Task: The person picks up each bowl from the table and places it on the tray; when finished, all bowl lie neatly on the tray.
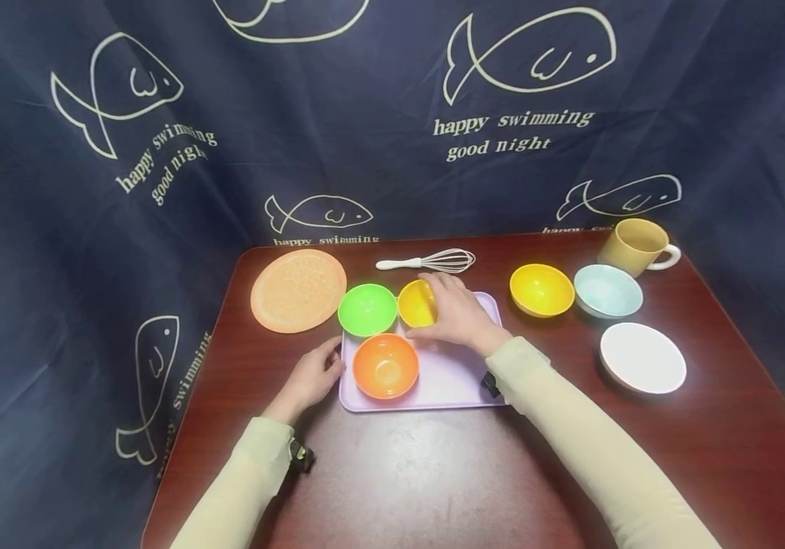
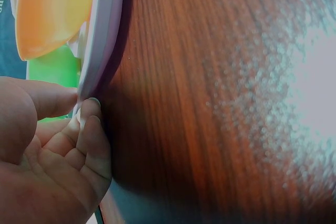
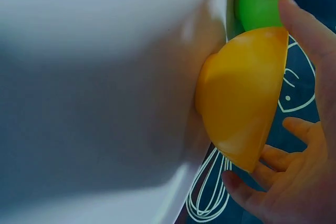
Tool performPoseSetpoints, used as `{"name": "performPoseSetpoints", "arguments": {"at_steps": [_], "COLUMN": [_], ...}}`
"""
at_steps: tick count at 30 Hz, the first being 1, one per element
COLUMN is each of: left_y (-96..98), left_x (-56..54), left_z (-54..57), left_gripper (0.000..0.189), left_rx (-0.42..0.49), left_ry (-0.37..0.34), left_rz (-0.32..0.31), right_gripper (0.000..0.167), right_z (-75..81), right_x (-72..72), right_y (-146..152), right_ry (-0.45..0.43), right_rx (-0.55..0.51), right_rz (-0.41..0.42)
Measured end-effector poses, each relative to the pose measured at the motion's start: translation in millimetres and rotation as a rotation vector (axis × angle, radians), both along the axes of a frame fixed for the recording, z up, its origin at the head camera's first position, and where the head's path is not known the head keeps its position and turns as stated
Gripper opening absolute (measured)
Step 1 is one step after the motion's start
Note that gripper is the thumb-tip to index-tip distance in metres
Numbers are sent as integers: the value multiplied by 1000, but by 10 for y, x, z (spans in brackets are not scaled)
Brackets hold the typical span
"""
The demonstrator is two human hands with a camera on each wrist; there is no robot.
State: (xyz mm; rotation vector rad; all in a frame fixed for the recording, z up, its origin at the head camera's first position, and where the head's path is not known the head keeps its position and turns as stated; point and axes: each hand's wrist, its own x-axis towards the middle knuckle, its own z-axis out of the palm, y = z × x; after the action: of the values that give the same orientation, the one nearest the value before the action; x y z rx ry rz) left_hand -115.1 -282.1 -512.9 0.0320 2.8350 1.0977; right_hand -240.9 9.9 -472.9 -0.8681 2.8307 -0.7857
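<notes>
My left hand (image 1: 313, 375) pinches the left edge of a lilac tray (image 1: 457, 374) between thumb and fingers (image 2: 90, 142). On the tray, an orange bowl (image 1: 386, 367) stands at the front left and a green bowl (image 1: 368, 309) behind it. Beside the green one is a smaller yellow bowl (image 3: 241, 93), its base on the tray. My right hand (image 1: 457, 313) is spread around this yellow bowl. Its thumb (image 3: 302, 24) lies past one side of the rim, the fingers (image 3: 244, 190) near the opposite side.
Behind the tray lies a white-handled whisk (image 1: 427, 261). An orange round mat (image 1: 299, 290) is at the left. To the right stand another yellow bowl (image 1: 541, 290), a light blue bowl (image 1: 608, 291), a white bowl (image 1: 642, 357) and a tan mug (image 1: 632, 248).
</notes>
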Motion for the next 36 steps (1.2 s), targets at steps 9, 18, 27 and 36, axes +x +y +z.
{"name": "performPoseSetpoints", "arguments": {"at_steps": [9, 18, 27, 36], "left_y": [-28, -16, 4, -4], "left_x": [11, 2, 7, 7], "left_z": [13, 7, -27, -26], "left_gripper": [51, 51, 52, 52], "left_rx": [4, 16, 10, 7], "left_ry": [4, 2, -3, 1], "left_rz": [16, 14, 18, 20], "right_gripper": [93, 82, 103, 110], "right_z": [220, 206, 96, 51], "right_x": [-75, -393, -485, -497], "right_y": [505, 1383, 1786, 1820], "right_ry": [61, 141, 113, 98], "right_rx": [-28, 107, 232, 253], "right_rz": [-26, -53, -66, -78]}}
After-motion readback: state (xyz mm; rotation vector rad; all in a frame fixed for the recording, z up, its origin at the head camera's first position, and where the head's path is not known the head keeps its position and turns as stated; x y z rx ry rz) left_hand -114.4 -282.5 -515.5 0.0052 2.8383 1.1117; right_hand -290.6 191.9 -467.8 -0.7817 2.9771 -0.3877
